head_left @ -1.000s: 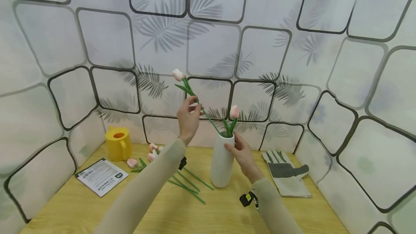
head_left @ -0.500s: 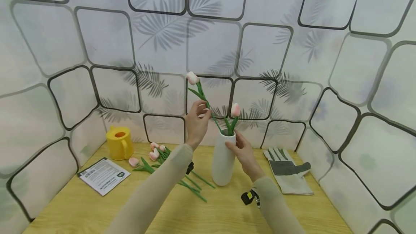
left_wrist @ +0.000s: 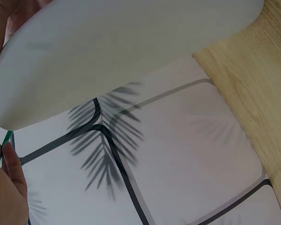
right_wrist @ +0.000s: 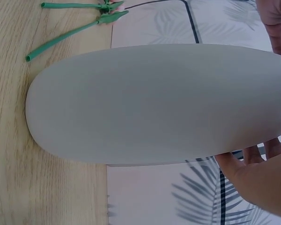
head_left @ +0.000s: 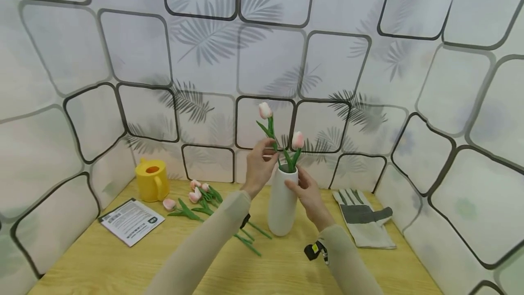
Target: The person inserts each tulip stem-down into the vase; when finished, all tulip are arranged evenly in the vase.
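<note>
In the head view, my left hand (head_left: pixel 259 167) pinches the stem of a pale pink tulip (head_left: pixel 265 110), with the lower stem inside the mouth of a white vase (head_left: pixel 282 208). My right hand (head_left: pixel 309 195) grips the vase near its rim, thumb in front. A second pink tulip (head_left: pixel 298 140) stands in the vase, its leaves above the rim. The vase (right_wrist: pixel 150 105) fills much of the right wrist view, with the right hand (right_wrist: pixel 264 180) against its side. The left wrist view shows the left hand (left_wrist: pixel 9 183) holding a green stem beside the rim.
Several pink tulips (head_left: pixel 195 195) lie on the wooden table (head_left: pixel 262 277), left of the vase. Further left are a yellow pitcher-like pot (head_left: pixel 151 181) and a printed card (head_left: pixel 131 222). A grey and white glove (head_left: pixel 364 217) lies at the right. Patterned walls enclose the table's back and sides.
My left hand has moved right and down with its tulip. The stem has sunk deeper into the vase and stands more upright. My right hand stays on the vase.
</note>
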The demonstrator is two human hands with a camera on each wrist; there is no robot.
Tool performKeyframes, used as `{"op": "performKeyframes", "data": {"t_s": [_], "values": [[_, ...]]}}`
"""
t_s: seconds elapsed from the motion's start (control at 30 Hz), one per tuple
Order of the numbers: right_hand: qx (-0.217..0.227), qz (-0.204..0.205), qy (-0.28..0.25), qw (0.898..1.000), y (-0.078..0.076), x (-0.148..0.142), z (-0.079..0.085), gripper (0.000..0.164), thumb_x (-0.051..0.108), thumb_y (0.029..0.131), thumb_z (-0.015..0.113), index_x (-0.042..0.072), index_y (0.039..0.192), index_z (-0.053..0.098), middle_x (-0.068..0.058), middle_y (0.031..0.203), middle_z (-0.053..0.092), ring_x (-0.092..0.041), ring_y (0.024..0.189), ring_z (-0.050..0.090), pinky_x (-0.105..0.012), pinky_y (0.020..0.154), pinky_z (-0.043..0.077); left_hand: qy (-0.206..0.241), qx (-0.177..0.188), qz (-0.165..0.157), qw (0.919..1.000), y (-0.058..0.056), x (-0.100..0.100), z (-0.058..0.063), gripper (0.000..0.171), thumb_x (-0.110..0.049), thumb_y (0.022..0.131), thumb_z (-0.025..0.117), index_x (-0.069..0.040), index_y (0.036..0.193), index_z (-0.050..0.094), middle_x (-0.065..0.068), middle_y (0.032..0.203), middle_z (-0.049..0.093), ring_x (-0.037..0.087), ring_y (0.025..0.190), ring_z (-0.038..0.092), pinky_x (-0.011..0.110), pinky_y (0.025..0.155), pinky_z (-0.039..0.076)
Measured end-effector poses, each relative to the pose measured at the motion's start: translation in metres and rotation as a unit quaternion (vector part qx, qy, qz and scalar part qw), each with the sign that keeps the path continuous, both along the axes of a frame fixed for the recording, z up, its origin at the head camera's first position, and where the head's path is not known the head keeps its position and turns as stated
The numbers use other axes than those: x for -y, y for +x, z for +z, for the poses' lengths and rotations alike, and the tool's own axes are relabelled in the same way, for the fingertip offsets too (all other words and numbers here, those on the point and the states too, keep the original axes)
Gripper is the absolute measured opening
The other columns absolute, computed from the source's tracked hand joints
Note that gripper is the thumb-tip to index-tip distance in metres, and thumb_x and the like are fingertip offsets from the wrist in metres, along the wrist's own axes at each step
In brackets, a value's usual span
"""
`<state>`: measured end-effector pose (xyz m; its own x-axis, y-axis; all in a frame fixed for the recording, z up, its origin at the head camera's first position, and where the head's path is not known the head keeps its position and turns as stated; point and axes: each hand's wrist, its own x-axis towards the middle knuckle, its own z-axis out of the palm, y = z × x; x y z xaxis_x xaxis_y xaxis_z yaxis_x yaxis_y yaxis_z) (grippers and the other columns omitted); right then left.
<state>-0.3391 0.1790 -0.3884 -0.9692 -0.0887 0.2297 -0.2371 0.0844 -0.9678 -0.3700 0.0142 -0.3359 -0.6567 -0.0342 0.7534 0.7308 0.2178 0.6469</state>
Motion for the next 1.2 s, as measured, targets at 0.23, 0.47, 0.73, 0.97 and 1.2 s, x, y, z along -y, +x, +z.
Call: {"op": "performKeyframes", "data": {"t_s": [0.23, 0.47, 0.73, 0.97, 1.2], "values": [[0.011, 0.011, -0.004, 1.0, 0.006, 0.001, 0.009, 0.071, 0.022, 0.096, 0.064, 0.016, 0.156, 0.027, -0.011, 0.158, 0.033, -0.035, 0.141, 0.038, -0.056, 0.114, 0.033, -0.019, 0.021, -0.017, 0.9994, 0.002, -0.007, -0.007, 0.029, 0.0, 0.09, 0.068, -0.005, 0.117, 0.063, 0.013, 0.108, 0.071, 0.024, 0.092, 0.072, 0.03, 0.077, 0.06], [0.014, 0.013, 0.007, 1.0, 0.02, 0.004, 0.022, 0.071, 0.019, 0.097, 0.063, 0.013, 0.156, 0.025, -0.013, 0.159, 0.031, -0.036, 0.142, 0.037, -0.056, 0.114, 0.034, -0.026, 0.022, -0.016, 0.9993, 0.002, -0.011, -0.012, 0.022, -0.003, 0.09, 0.069, -0.005, 0.112, 0.066, 0.012, 0.107, 0.071, 0.023, 0.088, 0.072, 0.029, 0.078, 0.059], [0.006, 0.012, -0.007, 1.0, 0.003, 0.0, 0.003, 0.071, 0.025, 0.096, 0.065, 0.021, 0.156, 0.027, -0.008, 0.158, 0.033, -0.033, 0.141, 0.038, -0.056, 0.114, 0.032, -0.04, 0.026, -0.015, 0.9987, 0.002, -0.01, -0.015, 0.014, -0.006, 0.091, 0.069, -0.005, 0.104, 0.069, 0.01, 0.101, 0.073, 0.021, 0.088, 0.071, 0.027, 0.075, 0.058], [-0.006, 0.014, -0.013, 1.0, 0.0, -0.001, -0.002, 0.067, 0.026, 0.096, 0.066, 0.024, 0.154, 0.032, -0.005, 0.156, 0.037, -0.032, 0.139, 0.041, -0.056, 0.114, 0.033, -0.043, 0.038, -0.021, 0.9981, 0.003, -0.009, -0.017, 0.009, -0.009, 0.091, 0.069, -0.008, 0.1, 0.071, 0.007, 0.096, 0.074, 0.019, 0.086, 0.069, 0.025, 0.071, 0.057], [-0.01, 0.013, -0.01, 1.0, -0.002, -0.001, -0.004, 0.068, 0.029, 0.094, 0.067, 0.025, 0.153, 0.033, -0.005, 0.155, 0.039, -0.031, 0.137, 0.043, -0.055, 0.112, 0.036, -0.043, 0.052, -0.021, 0.9975, 0.002, -0.01, -0.016, 0.008, -0.011, 0.091, 0.07, -0.009, 0.099, 0.071, 0.006, 0.096, 0.074, 0.017, 0.086, 0.069, 0.025, 0.071, 0.056]]}}
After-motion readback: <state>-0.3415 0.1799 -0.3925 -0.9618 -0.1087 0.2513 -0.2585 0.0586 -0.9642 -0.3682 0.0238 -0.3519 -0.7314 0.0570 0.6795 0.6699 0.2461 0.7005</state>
